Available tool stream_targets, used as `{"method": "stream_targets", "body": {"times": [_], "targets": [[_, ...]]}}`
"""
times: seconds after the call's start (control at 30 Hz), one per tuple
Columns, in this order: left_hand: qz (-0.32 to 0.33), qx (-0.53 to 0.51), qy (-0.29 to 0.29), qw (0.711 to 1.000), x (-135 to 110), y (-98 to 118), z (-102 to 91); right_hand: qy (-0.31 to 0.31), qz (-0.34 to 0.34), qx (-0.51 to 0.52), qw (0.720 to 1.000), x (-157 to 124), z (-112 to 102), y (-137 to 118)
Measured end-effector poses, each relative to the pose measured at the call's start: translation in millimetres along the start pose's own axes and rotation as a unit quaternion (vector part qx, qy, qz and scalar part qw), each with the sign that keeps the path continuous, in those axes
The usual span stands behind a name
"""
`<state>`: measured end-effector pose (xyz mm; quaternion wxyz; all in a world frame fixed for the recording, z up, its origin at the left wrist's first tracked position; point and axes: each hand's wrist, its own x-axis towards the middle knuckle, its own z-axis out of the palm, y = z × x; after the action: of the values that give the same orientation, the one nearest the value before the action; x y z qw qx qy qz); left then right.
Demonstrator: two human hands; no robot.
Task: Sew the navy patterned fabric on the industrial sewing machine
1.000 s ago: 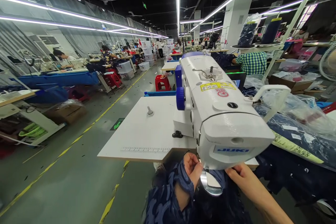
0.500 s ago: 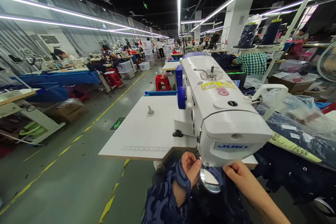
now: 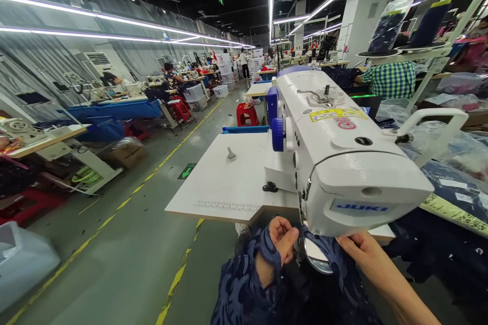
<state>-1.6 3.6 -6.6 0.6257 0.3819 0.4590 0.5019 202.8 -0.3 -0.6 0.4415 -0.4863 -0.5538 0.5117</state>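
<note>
Flat white tabletop: right hand pinches navy patterned fabric, left hand curls, hold unclear. Presumably positioning; next, tension evenly

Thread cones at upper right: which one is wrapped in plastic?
The left navy cone of the pair, as pictured: clear plastic covers it and bunches above its yellow top, while the right cone shows no wrapping.

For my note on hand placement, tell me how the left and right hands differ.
The left hand has navy patterned fabric around its wrist; the right hand's wrist is bare. The left hand's curled fingers and thumb are largely in view, while the JUKI sewing machine head partly hides the right hand's fingertips. The left hand is left of the curved metal plate; the right hand is right of it. Both are close to the machine head.
</note>
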Motion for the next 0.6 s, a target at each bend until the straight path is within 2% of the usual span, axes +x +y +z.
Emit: {"method": "stream_targets", "body": {"times": [0.23, 0.43, 0.53, 0.6], "targets": [[-0.001, -0.005, -0.022, 1.000, -5, 0, 0.6, 0.006, 0.026, -0.039, 0.999, -2, -2, -2], [-0.026, 0.007, -0.072, 0.997, -18, 6, -1.8, 0.051, -0.054, -0.021, 0.997, -22, -5, -8], [-0.043, 0.032, -0.110, 0.992, -25, 4, -8.9, 0.015, -0.096, -0.003, 0.995, -40, -13, -16], [-0.081, 0.059, -0.164, 0.981, -27, 2, -13.9, -0.005, -0.100, -0.002, 0.995, -50, -26, -17]]}}
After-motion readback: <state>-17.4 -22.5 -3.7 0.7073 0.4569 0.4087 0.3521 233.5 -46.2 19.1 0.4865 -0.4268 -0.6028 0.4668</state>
